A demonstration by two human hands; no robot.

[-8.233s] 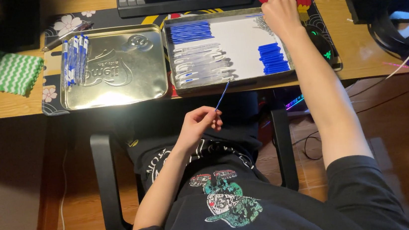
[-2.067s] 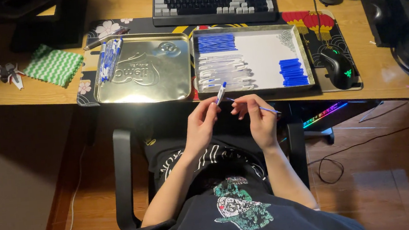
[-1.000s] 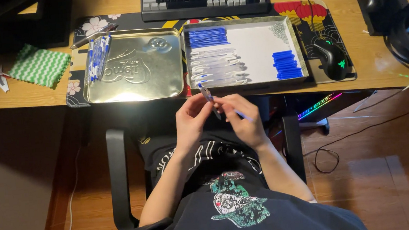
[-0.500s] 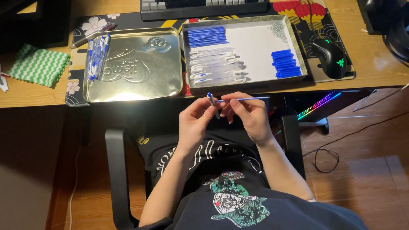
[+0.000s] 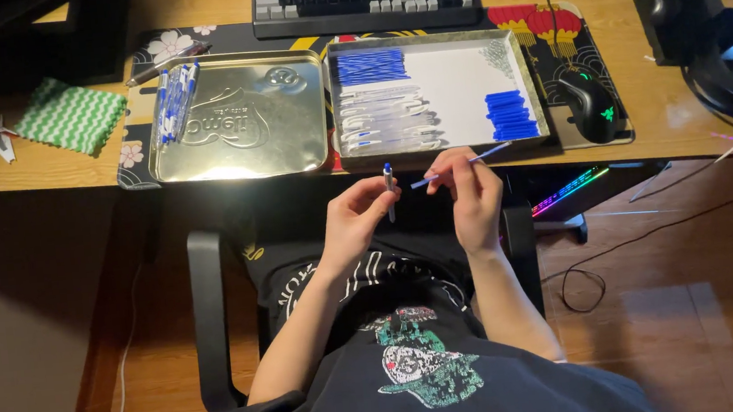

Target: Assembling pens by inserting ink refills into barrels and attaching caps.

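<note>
Below desk edge | left hand (image 5: 358,225) pinches pen barrel (image 5: 390,191) | right hand (image 5: 471,196) pinches refill (image 5: 461,165), tip indistinct

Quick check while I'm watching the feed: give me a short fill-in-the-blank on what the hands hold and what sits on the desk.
1. The left hand holds a pen barrel that stands ____.
2. The right hand pinches a thin ____ refill.
3. The finished pens lie at the ____ edge of the metal lid.
4. Right of the tray sits a black ____.

Missing words: upright; blue; left; mouse
</note>
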